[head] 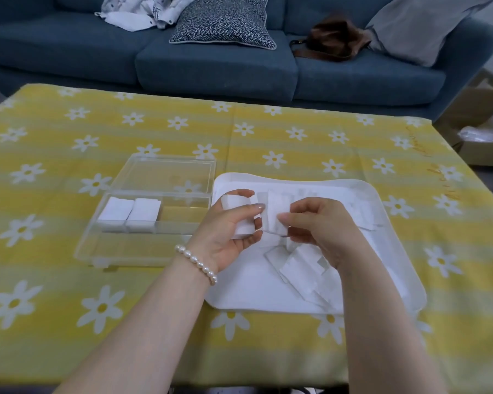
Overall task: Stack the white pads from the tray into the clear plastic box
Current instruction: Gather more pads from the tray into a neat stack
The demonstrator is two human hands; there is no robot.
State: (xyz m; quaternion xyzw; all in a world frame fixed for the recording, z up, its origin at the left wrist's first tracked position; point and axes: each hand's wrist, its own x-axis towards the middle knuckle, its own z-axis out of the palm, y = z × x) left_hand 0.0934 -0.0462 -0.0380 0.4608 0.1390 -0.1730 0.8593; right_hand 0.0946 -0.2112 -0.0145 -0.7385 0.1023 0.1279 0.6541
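Observation:
A white tray [393, 223] lies on the table with several loose white pads [302, 268] in it. To its left stands the clear plastic box [143, 248], its lid [165, 173] folded back. Two stacks of pads [128, 213] fill its back left compartments. Above the tray's left side, my left hand [228, 237] grips a small stack of white pads [241, 214] between thumb and fingers. My right hand [322, 226] pinches one white pad [276, 217] upright, right beside that stack.
The table wears a yellow cloth with white daisies [296, 132]. Behind it stands a blue sofa [217, 69] with cushions, clothes and a brown bag [333, 41]. Cardboard boxes [484, 132] sit on the floor at the right. A pearl bracelet [197, 263] circles my left wrist.

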